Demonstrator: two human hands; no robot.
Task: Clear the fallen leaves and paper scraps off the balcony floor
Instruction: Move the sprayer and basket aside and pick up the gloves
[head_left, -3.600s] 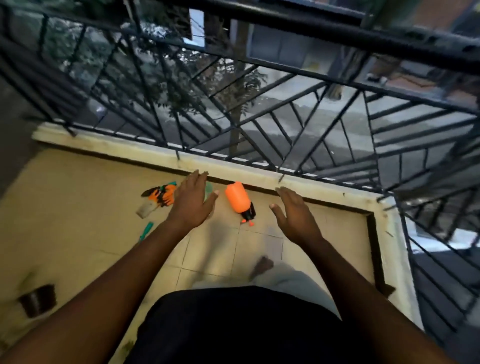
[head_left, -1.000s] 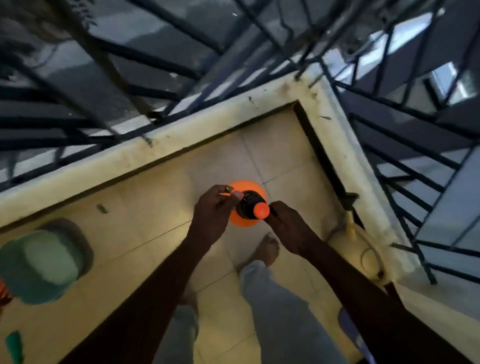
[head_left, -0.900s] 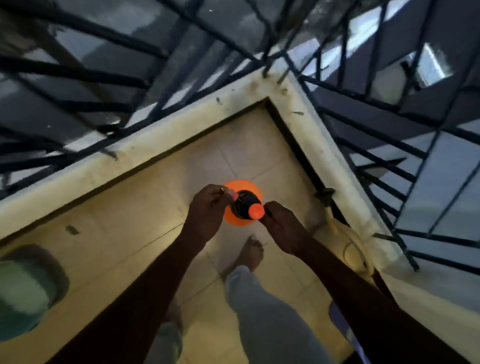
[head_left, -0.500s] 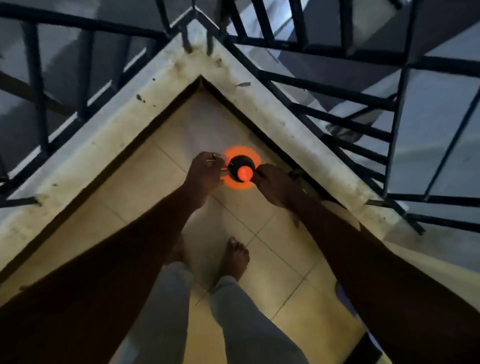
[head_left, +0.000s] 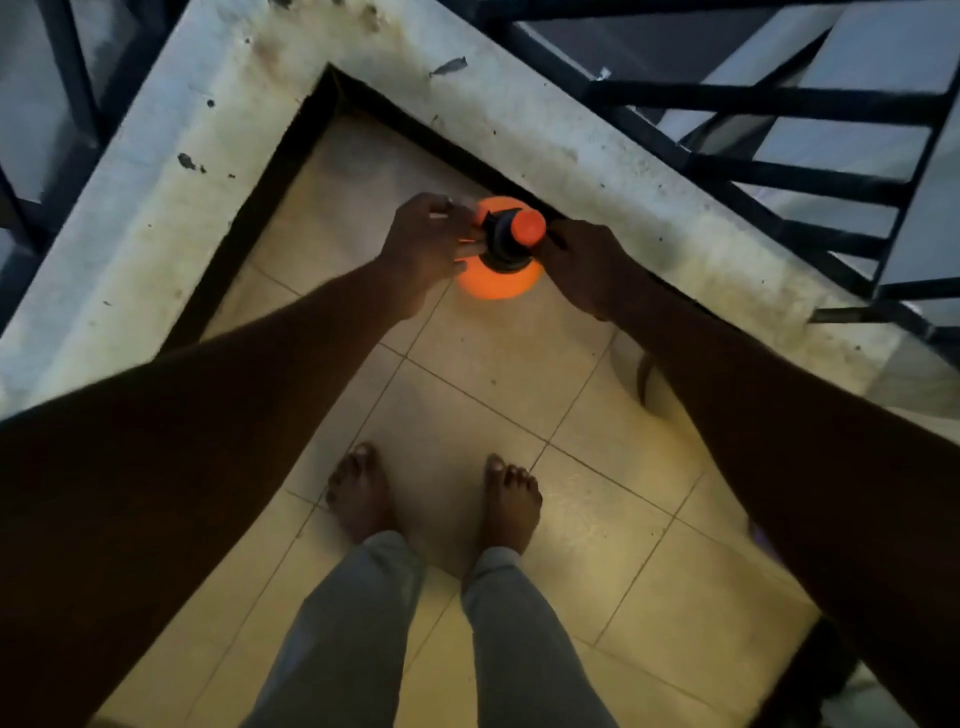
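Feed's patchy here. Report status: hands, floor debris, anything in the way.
Left hand and right hand grip the orange spray bottle at the corner. No leaves or scraps visible on the tiles. Pale container beside right forearm, partly hidden.

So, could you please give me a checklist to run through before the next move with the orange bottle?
1. The left hand grips the bottle by its black head: ok.
2. The right hand holds the other side: ok.
3. The bottle is upright: ok.
4. The bottle is off the floor: cannot tell.
5. The feet stand apart from the bottle: ok.
6. The dark bits on the ledge are leaves: cannot tell.
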